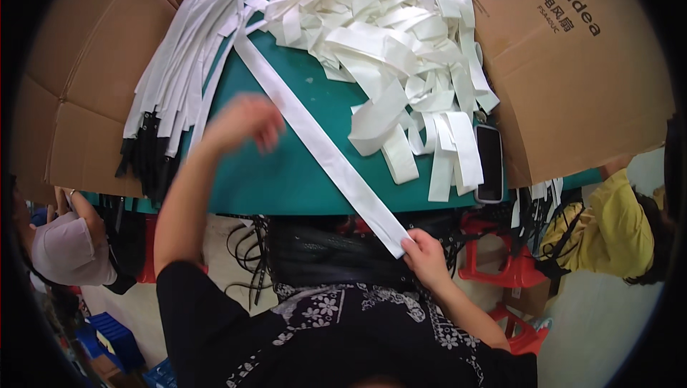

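A long flat white strip (325,150) slants across the green table, from the bundle at the far left toward me. Its near end reaches past the table's front edge, where my right hand (424,255) pinches it at the corner. Just left of the strip's middle is my left hand (247,122), blurred by motion, so its fingers cannot be read. A neat bundle of white strips with black ends (166,94) lies to the left of that hand. Loose, curled white strips (386,51) form a big heap at the far middle and right.
Cardboard panels flank the green table (250,180): a left one (93,87) and a right one (572,80). A dark phone (489,165) lies at the right edge. Black strips (322,248) hang below the front edge. One person in yellow (608,230) sits right, another (71,248) left.
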Action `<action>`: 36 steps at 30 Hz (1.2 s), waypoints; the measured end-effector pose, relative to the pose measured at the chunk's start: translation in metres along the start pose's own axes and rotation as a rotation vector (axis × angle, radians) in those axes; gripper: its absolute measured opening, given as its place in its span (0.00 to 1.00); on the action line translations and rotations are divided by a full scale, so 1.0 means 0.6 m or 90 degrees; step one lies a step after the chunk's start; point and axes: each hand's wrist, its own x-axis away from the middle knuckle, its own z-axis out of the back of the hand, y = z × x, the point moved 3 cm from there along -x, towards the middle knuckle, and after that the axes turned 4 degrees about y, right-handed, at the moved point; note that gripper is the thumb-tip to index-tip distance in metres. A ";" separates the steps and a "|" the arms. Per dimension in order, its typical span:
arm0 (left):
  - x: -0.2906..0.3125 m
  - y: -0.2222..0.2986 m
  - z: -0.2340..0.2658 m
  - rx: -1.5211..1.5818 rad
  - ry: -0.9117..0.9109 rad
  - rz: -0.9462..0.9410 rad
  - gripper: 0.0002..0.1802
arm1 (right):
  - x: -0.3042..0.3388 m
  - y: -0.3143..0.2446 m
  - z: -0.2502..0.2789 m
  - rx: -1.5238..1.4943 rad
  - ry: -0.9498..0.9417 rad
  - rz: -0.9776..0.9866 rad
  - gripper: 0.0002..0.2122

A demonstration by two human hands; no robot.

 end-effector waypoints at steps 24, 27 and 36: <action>0.135 -0.088 -0.365 0.328 0.072 0.115 0.16 | 0.076 0.010 0.038 0.045 -0.044 -0.078 0.08; 0.139 -0.088 -0.381 0.320 0.035 0.168 0.15 | 0.096 0.015 0.061 0.077 0.006 -0.079 0.07; 0.154 -0.091 -0.439 0.388 -0.050 0.196 0.14 | 0.156 0.063 0.100 0.041 0.082 -0.138 0.06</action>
